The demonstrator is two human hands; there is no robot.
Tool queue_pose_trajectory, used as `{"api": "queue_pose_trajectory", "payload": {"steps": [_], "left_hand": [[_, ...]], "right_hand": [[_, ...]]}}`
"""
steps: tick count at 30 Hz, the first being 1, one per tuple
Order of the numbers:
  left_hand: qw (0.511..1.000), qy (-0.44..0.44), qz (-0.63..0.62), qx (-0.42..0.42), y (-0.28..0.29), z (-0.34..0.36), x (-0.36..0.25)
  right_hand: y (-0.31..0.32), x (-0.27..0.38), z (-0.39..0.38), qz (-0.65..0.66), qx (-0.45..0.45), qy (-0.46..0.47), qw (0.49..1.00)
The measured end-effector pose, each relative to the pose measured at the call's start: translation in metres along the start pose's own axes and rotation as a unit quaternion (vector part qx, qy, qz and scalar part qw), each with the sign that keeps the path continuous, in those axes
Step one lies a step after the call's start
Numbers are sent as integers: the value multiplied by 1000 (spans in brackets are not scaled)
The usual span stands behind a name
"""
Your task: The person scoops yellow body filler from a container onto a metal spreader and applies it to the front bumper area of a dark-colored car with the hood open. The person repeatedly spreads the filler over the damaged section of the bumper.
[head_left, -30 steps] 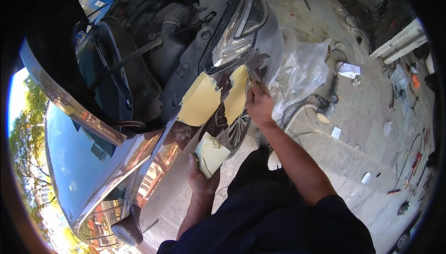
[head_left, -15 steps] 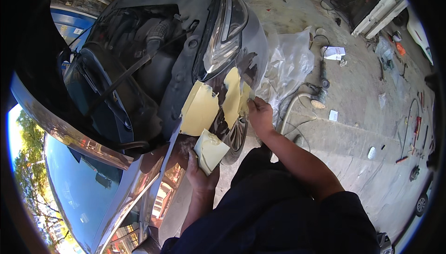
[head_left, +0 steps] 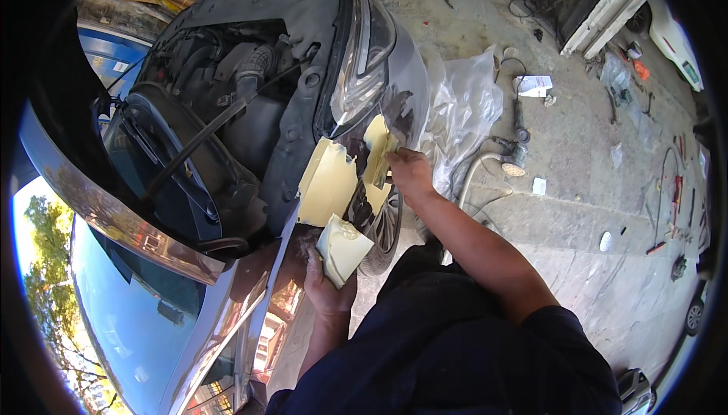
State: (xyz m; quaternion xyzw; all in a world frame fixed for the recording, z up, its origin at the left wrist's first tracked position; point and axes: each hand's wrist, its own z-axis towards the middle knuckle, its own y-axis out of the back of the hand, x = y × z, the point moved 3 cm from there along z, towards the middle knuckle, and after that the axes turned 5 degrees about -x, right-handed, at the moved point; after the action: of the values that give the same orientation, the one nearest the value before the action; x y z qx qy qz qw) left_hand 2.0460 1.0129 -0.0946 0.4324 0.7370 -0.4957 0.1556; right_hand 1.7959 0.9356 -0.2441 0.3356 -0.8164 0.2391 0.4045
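My left hand, low in the middle, is closed on the edge of a pale, roughly square mixing board with a lump of cream putty on it. My right hand pinches a thin, flat, yellowish putty spreader against the car's fender beside the headlight. Under the spreader runs a narrow, ragged strip of putty. To its left lies a broader yellow putty patch. Dark bare patches show between the two. My fingers hide part of the spreader.
The engine bay is uncovered, with a prop rod crossing it. A wheel sits below the fender. Clear plastic sheeting, a corded sander with its hose, and several red-handled tools lie on the concrete floor.
My right hand has moved left with the spreader, from the strip's right edge onto the strip. The left hand and board stay almost in place; the view has shifted slightly.
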Motion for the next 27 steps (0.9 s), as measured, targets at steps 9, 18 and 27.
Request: {"api": "queue_pose_trajectory", "payload": {"steps": [9,18,27], "left_hand": [[1000,12,-26,4,6,9,0],[999,28,-23,18,1,15,-1],[1000,17,16,1,4,16,-7]], "right_hand": [[28,37,-20,119,-42,-31,991],[31,-5,3,-140,-94,143,975],[17,31,-17,-172,-166,346,907]]}}
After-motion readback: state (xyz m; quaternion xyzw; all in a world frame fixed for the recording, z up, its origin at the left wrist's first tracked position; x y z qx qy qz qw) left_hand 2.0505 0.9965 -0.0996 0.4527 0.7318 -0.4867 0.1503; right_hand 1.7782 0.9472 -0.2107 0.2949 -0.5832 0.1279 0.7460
